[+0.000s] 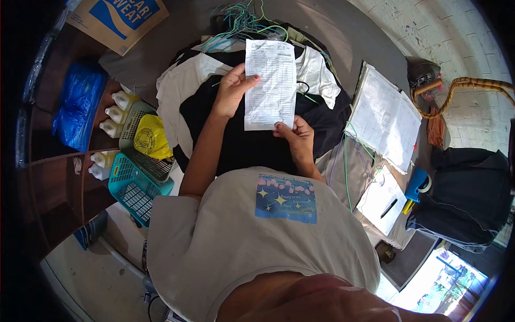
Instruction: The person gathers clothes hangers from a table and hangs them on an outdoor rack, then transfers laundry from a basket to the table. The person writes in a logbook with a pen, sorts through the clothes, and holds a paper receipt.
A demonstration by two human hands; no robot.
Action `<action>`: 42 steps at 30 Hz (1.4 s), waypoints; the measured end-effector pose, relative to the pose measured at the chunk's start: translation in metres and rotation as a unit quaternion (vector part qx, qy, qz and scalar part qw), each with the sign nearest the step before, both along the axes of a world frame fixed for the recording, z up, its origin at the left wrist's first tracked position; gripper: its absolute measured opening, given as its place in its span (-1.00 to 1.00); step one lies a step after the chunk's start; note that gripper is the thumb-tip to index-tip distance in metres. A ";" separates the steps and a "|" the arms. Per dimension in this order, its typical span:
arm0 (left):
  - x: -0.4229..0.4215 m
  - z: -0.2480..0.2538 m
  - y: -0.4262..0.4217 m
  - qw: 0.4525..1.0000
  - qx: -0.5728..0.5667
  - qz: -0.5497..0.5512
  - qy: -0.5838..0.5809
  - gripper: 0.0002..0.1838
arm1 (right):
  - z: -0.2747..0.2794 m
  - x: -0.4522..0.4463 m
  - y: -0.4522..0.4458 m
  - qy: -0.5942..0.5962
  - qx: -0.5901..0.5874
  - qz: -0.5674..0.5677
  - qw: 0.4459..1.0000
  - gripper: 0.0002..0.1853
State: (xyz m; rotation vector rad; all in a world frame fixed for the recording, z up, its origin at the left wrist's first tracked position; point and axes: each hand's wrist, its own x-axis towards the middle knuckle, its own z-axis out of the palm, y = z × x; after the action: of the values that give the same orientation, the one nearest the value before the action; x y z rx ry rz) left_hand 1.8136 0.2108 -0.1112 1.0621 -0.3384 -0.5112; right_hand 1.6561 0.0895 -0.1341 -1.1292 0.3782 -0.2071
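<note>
A long white printed sheet (270, 86) is held up in front of a pile of clothes. My left hand (233, 92) grips its left edge near the top, thumb on the front. At the bottom right corner my right hand (296, 134) pinches the same sheet between thumb and fingers. Behind the paper lie black clothes (201, 112) and white ones (317, 72). Green and blue hangers (244, 24) are bunched at the top of the pile. The small print cannot be read.
Stacked papers (387, 115) lie at the right, above a white sheet with a black pen (389, 208) and a blue tape dispenser (417, 185). Dark folded clothes (466, 188) sit far right. Baskets (131, 188), bottles (113, 114) and a blue bag (80, 102) stand left.
</note>
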 end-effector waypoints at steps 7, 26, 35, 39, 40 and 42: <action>0.000 0.001 0.000 1.000 0.005 0.003 0.000 -0.67 | 0.001 0.000 0.000 0.001 0.000 -0.001 1.000 -0.83; 0.001 -0.001 0.000 1.000 0.005 0.002 0.004 -0.68 | -0.001 0.000 0.000 -0.008 -0.001 0.000 1.000 -0.81; 0.000 0.001 0.000 1.000 0.006 0.005 0.005 -0.69 | 0.000 0.000 0.001 -0.007 -0.002 0.002 1.000 -0.83; 0.001 0.000 0.000 1.000 0.003 0.000 0.004 -0.68 | -0.001 0.000 0.000 -0.006 0.000 0.001 1.000 -0.83; 0.001 0.000 0.000 1.000 0.001 -0.002 0.003 -0.67 | -0.002 0.000 0.000 -0.007 -0.001 0.001 1.000 -0.83; 0.001 0.000 0.000 1.000 0.001 -0.002 0.004 -0.68 | -0.001 0.000 0.001 -0.005 -0.001 0.000 1.000 -0.82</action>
State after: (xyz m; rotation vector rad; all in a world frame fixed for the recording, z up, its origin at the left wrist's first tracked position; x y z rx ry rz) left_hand 1.8141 0.2109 -0.1112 1.0609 -0.3320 -0.5189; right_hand 1.6558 0.0900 -0.1352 -1.1298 0.3701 -0.2136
